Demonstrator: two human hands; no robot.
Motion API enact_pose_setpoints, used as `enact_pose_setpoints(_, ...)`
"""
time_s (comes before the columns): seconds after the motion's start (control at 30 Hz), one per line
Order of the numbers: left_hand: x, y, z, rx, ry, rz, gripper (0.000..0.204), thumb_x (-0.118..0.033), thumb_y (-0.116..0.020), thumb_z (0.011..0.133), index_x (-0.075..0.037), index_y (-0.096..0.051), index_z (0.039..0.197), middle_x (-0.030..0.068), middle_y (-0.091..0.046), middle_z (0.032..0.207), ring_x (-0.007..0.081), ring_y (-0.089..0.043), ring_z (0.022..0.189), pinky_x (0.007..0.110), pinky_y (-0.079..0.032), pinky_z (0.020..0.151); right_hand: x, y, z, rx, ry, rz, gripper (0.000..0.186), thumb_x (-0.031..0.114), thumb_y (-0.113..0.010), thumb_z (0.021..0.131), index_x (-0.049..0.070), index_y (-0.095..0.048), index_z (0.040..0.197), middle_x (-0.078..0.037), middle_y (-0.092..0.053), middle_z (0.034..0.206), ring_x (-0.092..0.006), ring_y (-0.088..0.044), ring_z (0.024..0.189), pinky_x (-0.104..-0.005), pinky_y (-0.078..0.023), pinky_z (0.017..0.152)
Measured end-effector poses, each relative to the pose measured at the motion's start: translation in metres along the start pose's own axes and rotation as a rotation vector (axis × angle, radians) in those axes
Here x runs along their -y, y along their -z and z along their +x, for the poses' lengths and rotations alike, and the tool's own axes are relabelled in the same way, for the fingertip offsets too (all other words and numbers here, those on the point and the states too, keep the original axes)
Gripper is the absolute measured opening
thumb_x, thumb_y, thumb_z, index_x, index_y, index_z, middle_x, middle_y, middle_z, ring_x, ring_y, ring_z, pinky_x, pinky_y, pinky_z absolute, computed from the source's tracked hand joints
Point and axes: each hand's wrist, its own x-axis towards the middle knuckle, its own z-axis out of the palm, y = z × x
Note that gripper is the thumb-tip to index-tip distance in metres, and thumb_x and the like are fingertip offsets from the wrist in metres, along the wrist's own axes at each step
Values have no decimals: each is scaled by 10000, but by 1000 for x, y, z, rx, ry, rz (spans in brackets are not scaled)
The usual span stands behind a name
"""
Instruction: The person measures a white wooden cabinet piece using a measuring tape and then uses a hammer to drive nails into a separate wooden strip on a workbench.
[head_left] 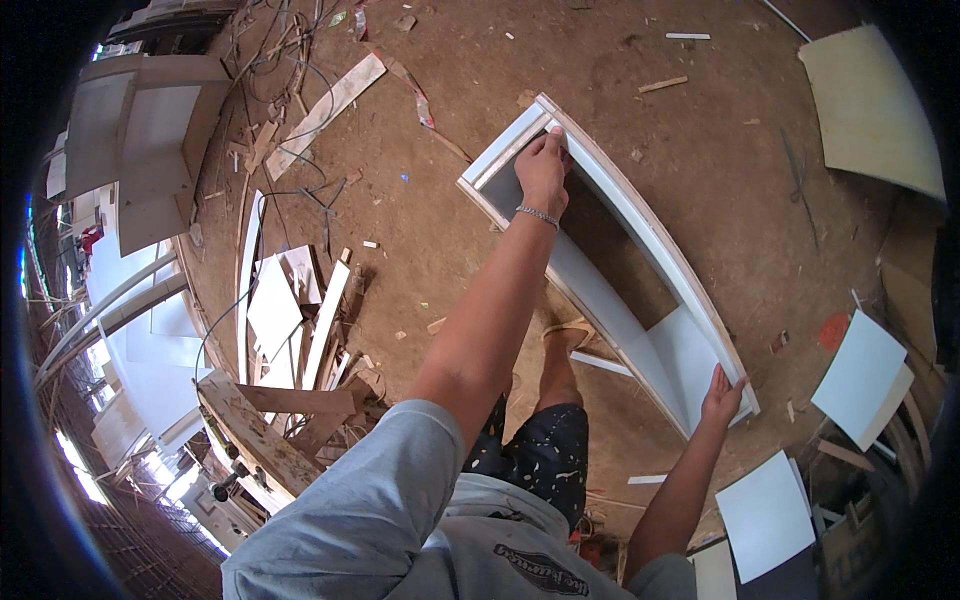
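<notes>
A long, open, white-faced wooden box frame [637,350] slants in front of me, with bare raw edges along its rim. Through its open middle the brown ground shows, while a white panel [686,350] covers the inside of its near right end. My left hand [543,172], with a bracelet at the wrist, is closed on the rim near the far end; some of its fingers are hidden. At the near right corner my right hand [722,397] grips the edge, thumb and fingers on either side of the board. I cannot tell whether the frame touches the ground.
Scrap boards [278,305] and thin cables [322,190] litter the ground to the left, beside a rough wooden bench [262,435]. White panels [768,515] lie at the lower right. Board cabinets [160,140] stand far left, and a pale board [868,105] is far right.
</notes>
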Motion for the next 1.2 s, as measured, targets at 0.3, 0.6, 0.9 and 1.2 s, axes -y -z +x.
enact_pose_setpoints(0.3,-11,0,-6,42,52,-23,232,-232,-664,958,0,-675,977,-6,-595,808,119,-573,762,299,-524,736,0,-3,-11,-5,14,-46,851,412,-530,1002,-205,-116,1418,-362,-196,1495,-411,-335,1394,-443,-441,1124)
enact_pose_setpoints(0.6,-2,16,20,182,38,-72,162,-221,-651,960,-62,-652,993,-32,-554,776,99,-534,690,283,-518,678,-3,-14,-20,-1,53,-141,698,418,-493,1018,-119,-287,1413,-322,-407,1382,-372,-470,1305,-428,-441,1124)
enact_pose_setpoints(0.9,-7,-3,-8,161,89,-100,143,-221,-575,1008,-93,-594,948,-22,-586,809,93,-562,744,240,-520,704,1,-8,-20,-64,40,-110,708,445,-553,979,-111,-348,1365,-310,-478,1334,-367,-522,1254,-424,-467,1093)
enact_pose_setpoints(1.2,-1,-7,-6,257,32,-54,144,-199,-535,1029,-113,-549,913,-48,-474,746,72,-425,601,212,-455,619,-1,-3,-11,-86,36,-78,755,476,-573,961,-135,-348,1343,-305,-474,1315,-371,-532,1227,-426,-475,1084)
